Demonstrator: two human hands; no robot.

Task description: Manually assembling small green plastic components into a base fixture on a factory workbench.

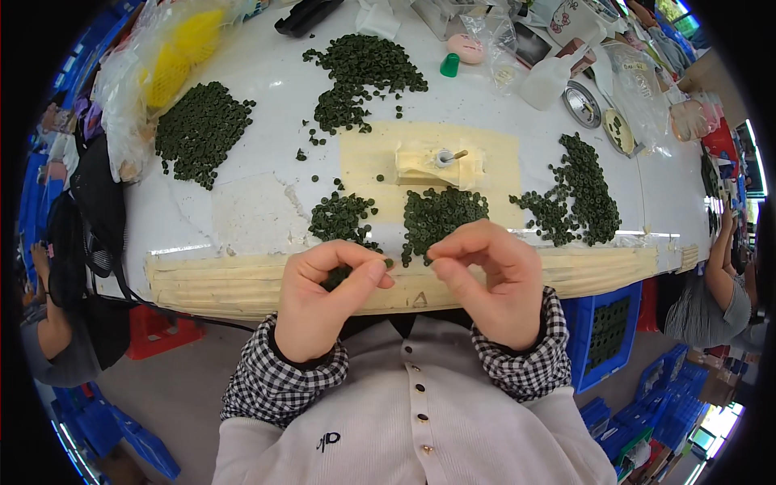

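Small dark green round pieces, disc-like, lie in several heaps on the white table. Above the table's near edge my left hand (319,295) is closed in a pinch, with one small green piece (389,263) at its fingertips. Facing it, my right hand (501,283) is closed too, thumb against forefinger; what its tips hold is too small to make out. Just beyond the hands are a left heap (339,217) and a middle heap (440,214) of these pieces. Behind the middle heap stands a cream tape-wrapped block (416,166) with a metal pin (459,154) on top.
More green pieces form heaps at the far left (202,133), the back (368,65) and the right (590,194). A clear bag with yellow netting (182,61) lies back left. Round tins (582,105) sit back right. Cream padding (218,283) covers the near edge; a blue crate (602,335) stands below.
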